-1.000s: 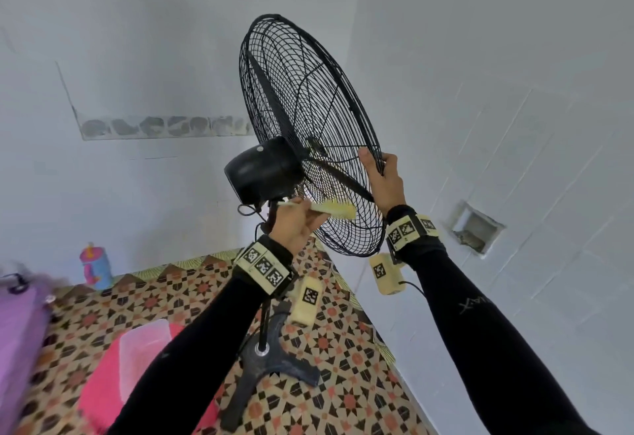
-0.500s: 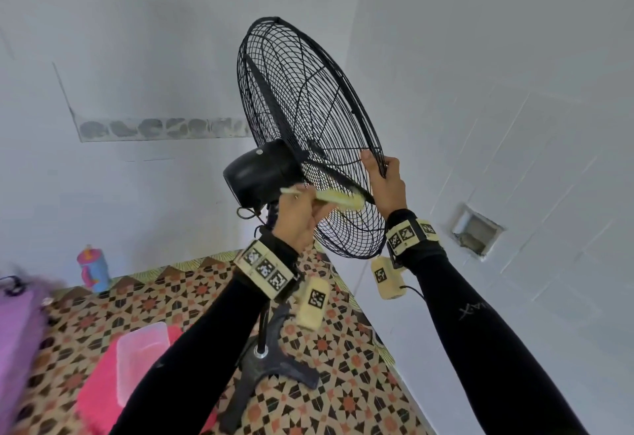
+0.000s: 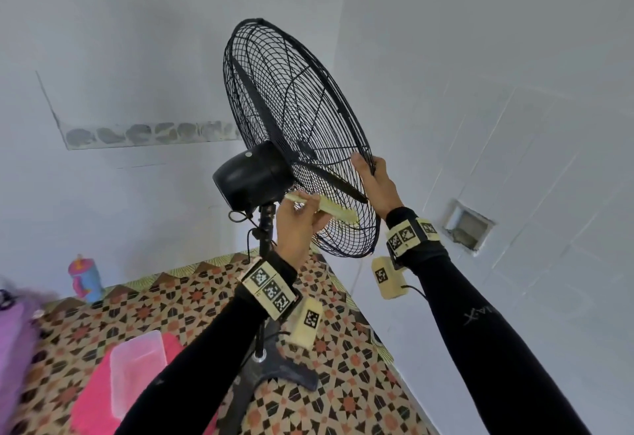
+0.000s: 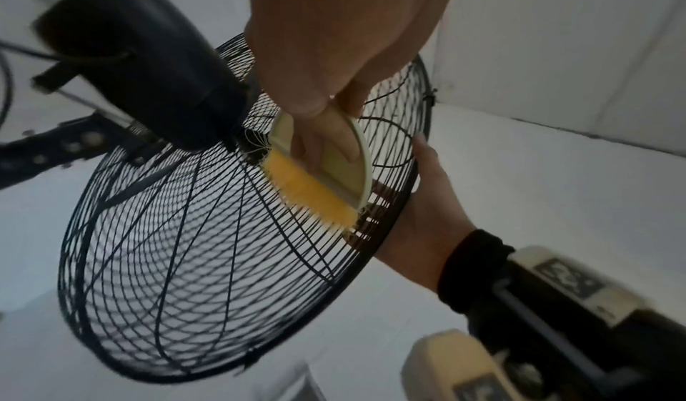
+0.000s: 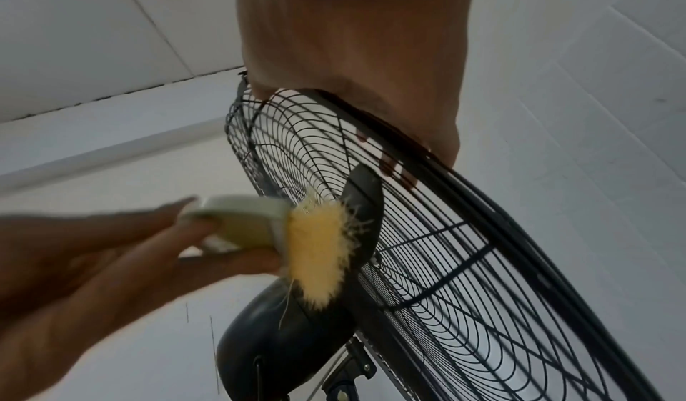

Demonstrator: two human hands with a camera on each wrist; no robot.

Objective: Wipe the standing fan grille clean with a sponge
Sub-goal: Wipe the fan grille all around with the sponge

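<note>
The left hand (image 3: 297,225) grips the sponge (image 3: 322,207), really a yellow-bristled scrubber, flat against the back of the fan grille (image 3: 295,119), low down, just right of the motor housing (image 3: 250,175). Its long axis runs from the housing out toward the rim. The right hand (image 3: 375,182) has its fingers (image 3: 377,164) curled round that rim, just beyond the sponge's outer end, steadying the grille, so I judge the stroke runs outward toward it

Faint grey lettering runs along the right forearm of the black sleeve (image 3: 480,314), but it is too faint and skewed to read. The wrist bands (image 3: 271,289) carry square black-and-white coded markers, not text. No other writing is legible.
</note>
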